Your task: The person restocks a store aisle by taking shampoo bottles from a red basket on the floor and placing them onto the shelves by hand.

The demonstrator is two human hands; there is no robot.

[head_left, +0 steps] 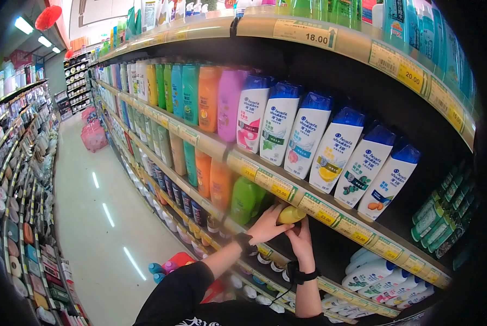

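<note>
A yellow bottle (pixel 291 214), only its end showing, is between my two hands at the lower-middle shelf. My left hand (pixel 269 225) wraps round it from the left. My right hand (pixel 302 239) grips it from below and the right, with the fingers partly hidden behind it. Just left of my hands stands a green bottle (pixel 245 202), and beyond that an orange bottle (pixel 220 186). Over my hands runs a shelf edge with price tags (pixel 280 188). Both wrists wear black bands.
White shampoo bottles with blue caps (pixel 336 149) line the shelf above. More white bottles (pixel 371 274) lie on a lower shelf at right. A red basket (pixel 181 259) with colourful bottles is below my left arm. The aisle floor (pixel 94 190) runs left; a pink bundle (pixel 93 136) stands farther along.
</note>
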